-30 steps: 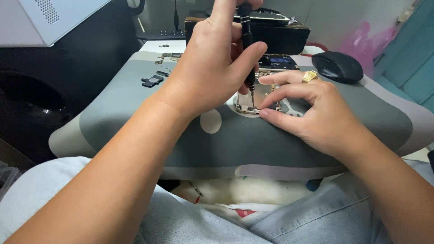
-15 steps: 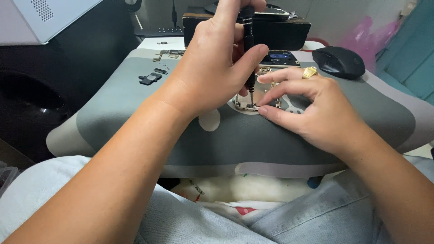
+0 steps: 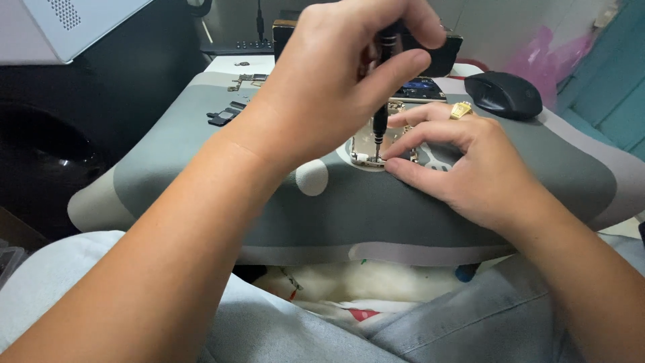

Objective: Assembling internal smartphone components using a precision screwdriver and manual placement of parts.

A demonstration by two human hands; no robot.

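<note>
Grey cushion (image 3: 201, 154), lap-held, served as work surface. Opened phone (image 3: 386, 144) lay near cushion centre. Left hand (image 3: 329, 87) closed round black screwdriver (image 3: 381, 114), shaft upright, tip on phone's near edge, prob. for straight turning. Right hand (image 3: 470, 168) pressed flat w/ fingers on phone, holding nothing, likely steadying it. Small parts (image 3: 225, 115) sat left of phone, mouse (image 3: 504, 94) right; cushion's near edge bare.

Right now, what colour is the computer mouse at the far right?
Black, a matte dark shell; the mouse shows best in the head view, beyond the right hand.
</note>
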